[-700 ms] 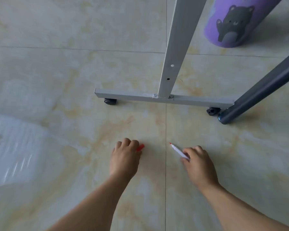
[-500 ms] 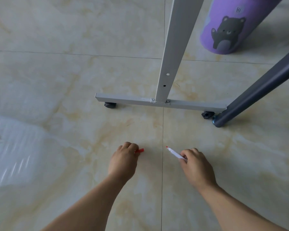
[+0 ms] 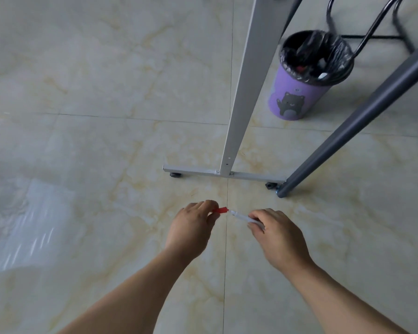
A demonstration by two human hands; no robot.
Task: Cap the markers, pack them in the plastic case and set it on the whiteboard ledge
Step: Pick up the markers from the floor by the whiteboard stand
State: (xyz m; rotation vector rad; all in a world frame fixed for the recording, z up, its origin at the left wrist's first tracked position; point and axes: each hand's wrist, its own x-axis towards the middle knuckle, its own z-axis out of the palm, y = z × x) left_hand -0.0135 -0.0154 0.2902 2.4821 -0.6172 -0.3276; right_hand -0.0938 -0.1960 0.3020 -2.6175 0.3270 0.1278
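Landmark: white stand foot, a flat bar on small black casters, lying on the tiled floor.
Stand post: white, rising from the middle of the stand foot, leaning up and out of the top of the view.
Left hand: just in front of the stand foot, toward its left half; fingers curled, pinching the red cap at the fingertips.
Red cap: pokes out to the right of the left hand, open end facing the marker tip, in front of the middle of the stand foot.
Right hand: in front of the stand foot's right half; closed around the marker, only the front of the barrel showing.
Marker: white barrel, tip pointing left toward the red cap; tip right at the cap's mouth, touching or not cannot be told.
Grey leg: dark tube slanting down from the right, its foot just beside the right end of the stand foot.
Purple bin: beyond the stand foot, to the right of the stand post; black liner, bear drawing on the side.
Black chair frame: behind the purple bin, far from the stand foot.
Plastic case: out of view.
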